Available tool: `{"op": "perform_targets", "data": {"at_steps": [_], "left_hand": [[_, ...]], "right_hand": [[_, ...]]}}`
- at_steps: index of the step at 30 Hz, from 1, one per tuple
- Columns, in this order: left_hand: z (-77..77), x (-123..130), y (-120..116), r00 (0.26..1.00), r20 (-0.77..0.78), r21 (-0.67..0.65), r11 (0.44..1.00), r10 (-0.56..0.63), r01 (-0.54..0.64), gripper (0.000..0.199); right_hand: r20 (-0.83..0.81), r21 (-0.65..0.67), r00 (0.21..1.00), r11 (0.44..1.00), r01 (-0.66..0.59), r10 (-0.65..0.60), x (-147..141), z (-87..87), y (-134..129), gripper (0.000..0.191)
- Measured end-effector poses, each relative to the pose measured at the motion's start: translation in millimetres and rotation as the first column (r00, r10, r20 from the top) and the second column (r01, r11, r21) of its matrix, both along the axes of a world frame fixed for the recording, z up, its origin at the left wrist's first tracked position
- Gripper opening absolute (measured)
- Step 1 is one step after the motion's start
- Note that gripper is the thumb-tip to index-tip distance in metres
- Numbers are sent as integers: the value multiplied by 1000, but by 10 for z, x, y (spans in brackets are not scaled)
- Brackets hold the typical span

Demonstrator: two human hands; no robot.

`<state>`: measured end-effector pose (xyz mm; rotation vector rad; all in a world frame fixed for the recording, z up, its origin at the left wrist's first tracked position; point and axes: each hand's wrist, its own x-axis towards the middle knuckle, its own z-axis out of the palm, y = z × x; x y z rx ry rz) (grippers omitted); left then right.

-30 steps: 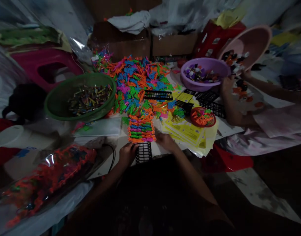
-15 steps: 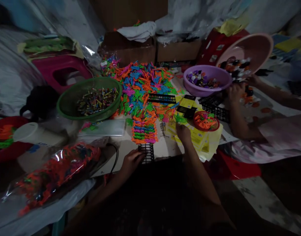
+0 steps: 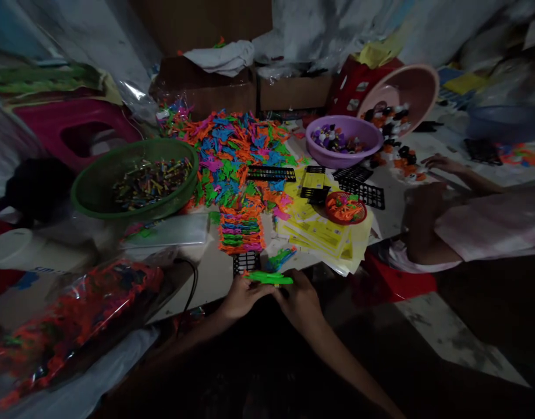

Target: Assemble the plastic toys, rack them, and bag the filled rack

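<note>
1. The white surface (image 3: 215,267) is running beneath what we are handling, and a heap of bright plastic pieces (image 3: 245,139) is covering its far middle.
2. A green basin (image 3: 90,189) is standing on our left, holding small mixed-coloured pieces.
3. A clear bag (image 3: 101,308) is lying nearer to us, bulging with mostly orange shapes.
4. Yellow sheets (image 3: 322,230) are fanning out on our right, showing print too small and dim for us to read.
5. A white container (image 3: 70,259) just behind the bag is bearing blue lettering (image 3: 48,269); we are making out only "sm".
6. A black grid tray (image 3: 245,265) is showing below a neat multicoloured row (image 3: 241,230).
7. Our left hand (image 3: 241,297) is pinching the left end of a bright green piece (image 3: 271,278), its grip narrowed to the piece's thickness.
8. Our right hand (image 3: 300,299) is gripping the right end just as tightly.
9. That piece is bridging both hands at the surface's near edge, while a blue-and-green piece (image 3: 281,259) is lying just beyond.
</note>
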<state>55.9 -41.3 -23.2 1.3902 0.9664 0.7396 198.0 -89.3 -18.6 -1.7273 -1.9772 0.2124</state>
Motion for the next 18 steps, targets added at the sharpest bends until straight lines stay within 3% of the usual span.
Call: {"op": "perform_targets", "data": {"at_steps": [2, 5, 8, 11, 15, 18], "left_hand": [[12, -38, -17, 997, 5, -6, 997, 80, -80, 23], [69, -148, -2, 983, -26, 16, 983, 184, -184, 23], [138, -314, 49, 954, 49, 0, 955, 295, -295, 32], [164, -477, 96, 912, 164, -66, 926, 377, -371, 43], [47, -641, 112, 916, 183, 23, 930, 357, -367, 40], [-166, -725, 104, 909, 47, 178, 892, 414, -415, 38]], "right_hand": [[-2, 72, 1000, 997, -9, 10, 59, 27, 57, 23], [-152, 163, 986, 985, -49, 74, 150, 123, 159, 21], [-386, 215, 922, 976, 41, 46, 254, 224, 219, 22], [-558, 254, 829, 955, 151, 18, 317, 221, 263, 23], [-711, 169, 681, 899, 405, -173, 247, -38, 366, 25], [-708, 17, 677, 953, 301, -201, 138, -347, 442, 25]]}}
